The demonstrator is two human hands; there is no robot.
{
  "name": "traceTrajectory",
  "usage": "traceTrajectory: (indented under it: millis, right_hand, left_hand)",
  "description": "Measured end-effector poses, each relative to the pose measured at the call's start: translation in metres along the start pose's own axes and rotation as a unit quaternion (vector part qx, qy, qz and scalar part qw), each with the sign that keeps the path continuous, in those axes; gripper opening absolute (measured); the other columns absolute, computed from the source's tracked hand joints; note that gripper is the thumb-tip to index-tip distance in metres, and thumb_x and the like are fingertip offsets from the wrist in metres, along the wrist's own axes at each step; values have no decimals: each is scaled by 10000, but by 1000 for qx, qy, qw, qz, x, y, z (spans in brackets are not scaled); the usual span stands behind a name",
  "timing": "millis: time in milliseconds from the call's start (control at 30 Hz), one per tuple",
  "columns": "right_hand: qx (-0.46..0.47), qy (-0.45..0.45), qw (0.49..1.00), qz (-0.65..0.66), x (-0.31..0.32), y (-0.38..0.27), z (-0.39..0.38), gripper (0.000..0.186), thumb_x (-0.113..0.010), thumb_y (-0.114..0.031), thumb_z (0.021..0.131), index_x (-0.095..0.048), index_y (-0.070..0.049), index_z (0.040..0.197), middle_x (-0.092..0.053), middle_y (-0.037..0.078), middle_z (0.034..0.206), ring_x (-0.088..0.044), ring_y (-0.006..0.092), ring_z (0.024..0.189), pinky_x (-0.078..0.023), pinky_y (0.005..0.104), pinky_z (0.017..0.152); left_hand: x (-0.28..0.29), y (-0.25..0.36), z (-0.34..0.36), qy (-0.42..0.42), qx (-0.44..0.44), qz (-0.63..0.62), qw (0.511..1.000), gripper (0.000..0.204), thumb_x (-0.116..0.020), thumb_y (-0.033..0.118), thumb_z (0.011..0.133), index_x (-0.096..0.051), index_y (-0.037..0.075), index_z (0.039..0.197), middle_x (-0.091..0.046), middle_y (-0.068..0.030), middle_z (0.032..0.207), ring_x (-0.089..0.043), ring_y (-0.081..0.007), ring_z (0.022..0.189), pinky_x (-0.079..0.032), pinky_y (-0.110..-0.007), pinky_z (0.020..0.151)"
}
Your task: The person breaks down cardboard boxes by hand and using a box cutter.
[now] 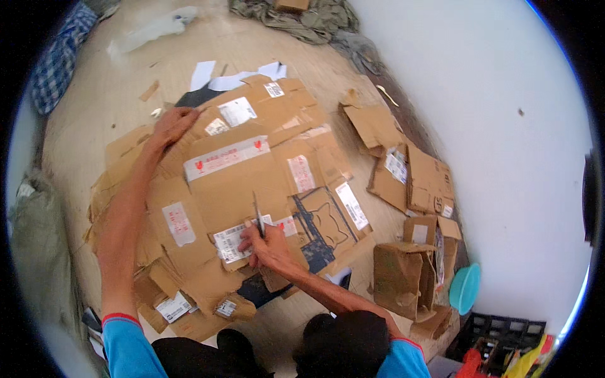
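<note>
Flattened cardboard boxes point(233, 179) lie in a broad, overlapping pile on the floor in front of me, with white labels and strips of red-printed tape on them. At the pile's far left edge, my left hand point(173, 128) has its fingers closed on the cardboard. My right hand point(268, 247) holds a knife point(258, 211) over the near middle of the pile. Its thin blade points away from me, and the handle is mostly hidden in my fingers. Under that hand is a white label point(230, 244).
Folded and opened boxes point(403, 277) stand along the white wall at right, beside a turquoise basin point(465, 288) and a black crate point(504, 327). Crumpled dark cloth point(309, 22) lies at the far end. White sheets point(230, 80) stick out behind the pile. A grey-green sack point(41, 239) is at left.
</note>
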State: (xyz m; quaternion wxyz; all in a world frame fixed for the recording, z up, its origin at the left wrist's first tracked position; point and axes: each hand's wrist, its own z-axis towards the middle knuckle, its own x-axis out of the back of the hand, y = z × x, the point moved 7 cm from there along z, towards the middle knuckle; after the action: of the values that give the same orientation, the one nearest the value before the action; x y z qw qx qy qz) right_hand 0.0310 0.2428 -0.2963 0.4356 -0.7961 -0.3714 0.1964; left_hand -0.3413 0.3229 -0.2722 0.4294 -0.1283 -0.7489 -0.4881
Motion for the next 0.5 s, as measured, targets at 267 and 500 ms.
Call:
traceTrajectory:
  millis: [267, 500]
  right_hand:
    - [-28, 7, 999, 19, 2, -4, -1, 503, -441, -412, 1021, -600, 64, 983, -691, 111, 756, -555, 143, 412, -427, 296, 361]
    - [9, -14, 1000, 19, 1, 1, 4, 515, -458, -426, 1016, -603, 63, 943, -674, 109, 691, -555, 148, 410, -440, 308, 360]
  left_hand:
    - [-4, 25, -24, 39, -58, 72, 995, 510, -473, 482, 952, -675, 82, 1197, -695, -209, 1079, -670, -358, 1010, -505, -432, 890]
    - [-13, 3, -13, 86, -50, 129, 987, 472, -484, 370, 971, -582, 51, 1305, -654, -242, 1160, -621, -409, 1091, -478, -467, 958]
